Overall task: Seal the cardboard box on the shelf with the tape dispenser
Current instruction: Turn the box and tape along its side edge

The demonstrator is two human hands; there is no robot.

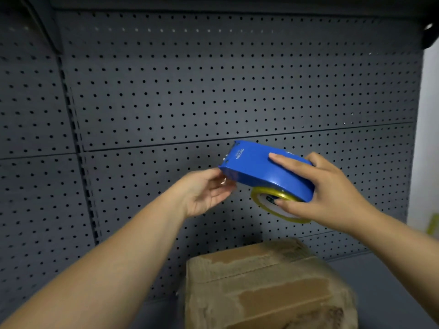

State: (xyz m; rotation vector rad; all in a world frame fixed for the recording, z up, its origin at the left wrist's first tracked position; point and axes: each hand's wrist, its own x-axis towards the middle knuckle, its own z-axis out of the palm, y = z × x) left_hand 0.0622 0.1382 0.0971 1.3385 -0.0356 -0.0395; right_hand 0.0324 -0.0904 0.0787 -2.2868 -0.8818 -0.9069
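Note:
A blue tape dispenser [259, 168] with a yellowish clear tape roll [273, 200] hangs in the air in front of the pegboard. My right hand [325, 188] grips its rounded rear end, index finger along the top, thumb on the roll. At the dispenser's front cutter end is my left hand [206, 191], palm up, its fingertips touching the underside there. Below, the brown cardboard box [268, 286] stands on the shelf with its flaps down and old tape marks across its top.
A dark grey pegboard back wall [190, 91] fills the view. The grey shelf surface [384, 281] extends right of the box. A white wall [427, 138] shows at the far right, and an upper shelf edge [430, 34] overhangs at top right.

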